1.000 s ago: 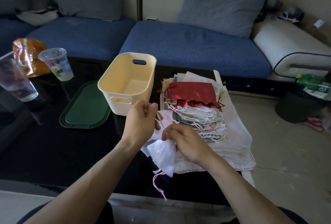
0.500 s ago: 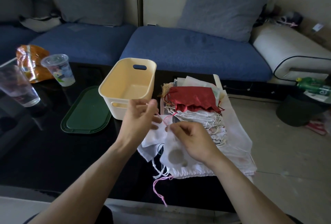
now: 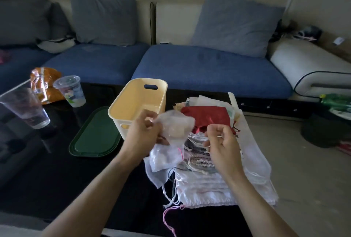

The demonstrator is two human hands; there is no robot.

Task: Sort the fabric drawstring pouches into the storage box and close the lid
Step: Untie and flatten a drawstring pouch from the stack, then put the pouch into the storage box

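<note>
**Sheer pouch lifted toward the box**

Since the earlier frame, we see the left hand (image 3: pixel 141 132) raise a sheer pouch (image 3: pixel 175 125), pinching it beside the empty storage box (image 3: pixel 138 104). Our right hand (image 3: pixel 221 140) pinches a drawstring. Pouch pile (image 3: pixel 207 153) at 3 o'clock, lid (image 3: pixel 95 136) at 9 o'clock: sorting barely begun.

- storage box (image 3: pixel 133 102): pale creamy yellow, plain
- lid (image 3: pixel 95 138): dark green
- top pouch on the stack (image 3: pixel 209 117): shiny deep red
- pouch in the hands (image 3: pixel 176 126): sheer white, pink drawstring
- bench (image 3: pixel 47 176): glossy black
- sofa seats (image 3: pixel 209 68): blue, with grey cushions
- snack bag (image 3: pixel 43 83): orange
</note>
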